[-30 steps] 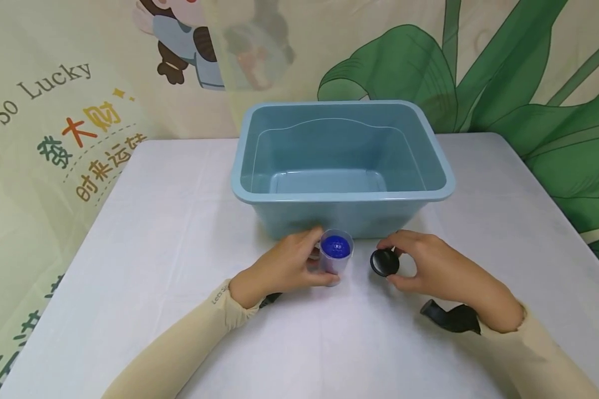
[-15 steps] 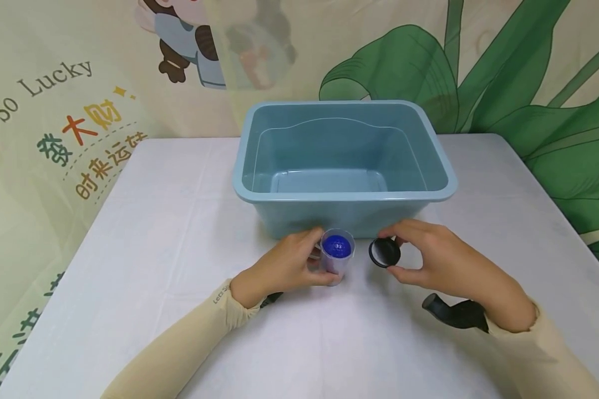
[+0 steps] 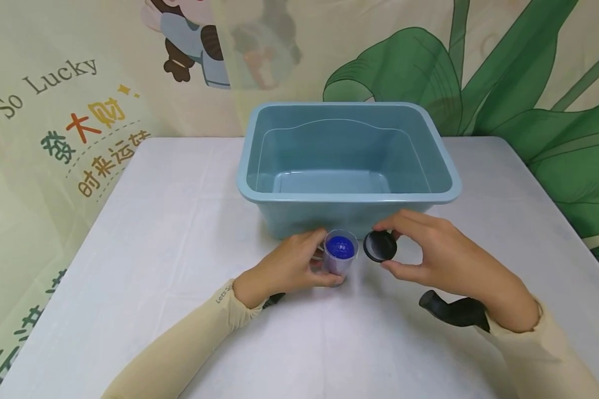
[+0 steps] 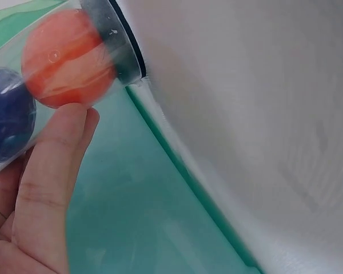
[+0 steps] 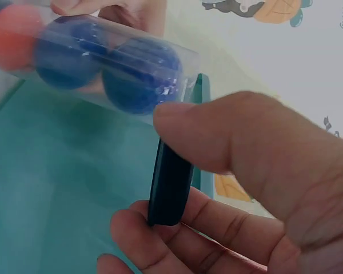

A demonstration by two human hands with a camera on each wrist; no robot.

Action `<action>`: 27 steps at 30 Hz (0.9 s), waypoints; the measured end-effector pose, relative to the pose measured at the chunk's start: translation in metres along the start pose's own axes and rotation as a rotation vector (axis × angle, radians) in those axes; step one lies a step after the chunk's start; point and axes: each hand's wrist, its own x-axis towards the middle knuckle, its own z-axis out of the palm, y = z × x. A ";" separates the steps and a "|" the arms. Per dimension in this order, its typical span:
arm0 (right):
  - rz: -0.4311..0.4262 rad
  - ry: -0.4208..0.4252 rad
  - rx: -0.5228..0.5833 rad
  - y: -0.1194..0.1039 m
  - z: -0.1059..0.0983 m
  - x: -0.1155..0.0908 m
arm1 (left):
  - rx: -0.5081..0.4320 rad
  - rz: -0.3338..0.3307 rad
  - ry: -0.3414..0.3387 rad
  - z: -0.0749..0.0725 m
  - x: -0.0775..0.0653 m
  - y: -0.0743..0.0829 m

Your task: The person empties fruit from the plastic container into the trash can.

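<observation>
A clear cylindrical tube [image 3: 338,266] stands upright on the table, gripped by my left hand [image 3: 292,260] around its side. Its top is uncovered and a blue ball [image 3: 340,247] shows just inside. The right wrist view reveals two blue balls [image 5: 142,75] and one orange ball [image 5: 14,37] stacked in the tube. At the far end of the tube is a black base [image 4: 115,40], seen in the left wrist view. My right hand [image 3: 429,249] pinches a round black lid [image 3: 381,246] between thumb and fingers, held tilted right beside the tube's open rim.
Directly behind both hands stands a light blue plastic tub [image 3: 349,197] with nothing visible inside. White cloth covers the table [image 3: 189,221], and a printed curtain [image 3: 105,50] hangs behind it. Black wrist mounts [image 3: 454,310] show at the sleeves.
My right hand has raised the black lid and brought it left, closer to the tube's rim. The left hand keeps its hold on the tube, nearly still.
</observation>
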 end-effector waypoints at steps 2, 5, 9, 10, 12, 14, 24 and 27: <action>-0.006 0.000 0.002 -0.001 -0.001 0.003 | -0.001 0.001 0.000 0.000 0.000 0.000; -0.015 0.001 0.010 -0.003 -0.001 0.006 | -0.003 0.003 0.001 0.000 -0.001 -0.001; -0.027 0.004 0.015 -0.005 0.000 0.009 | 0.000 0.008 0.004 0.000 -0.001 -0.001; -0.026 0.007 0.014 -0.005 0.000 0.010 | -0.003 0.010 0.004 0.000 -0.001 -0.001; -0.021 0.009 0.012 -0.006 0.000 0.009 | -0.005 0.012 0.004 0.000 -0.001 -0.001; -0.015 0.012 0.014 -0.006 0.000 0.009 | -0.006 0.012 0.004 0.000 -0.001 -0.002; 0.012 0.067 0.089 -0.010 -0.001 0.012 | 0.023 0.001 0.006 0.000 -0.001 -0.003; -0.005 0.075 0.109 -0.012 -0.001 0.016 | 0.033 0.008 0.008 0.000 0.000 -0.003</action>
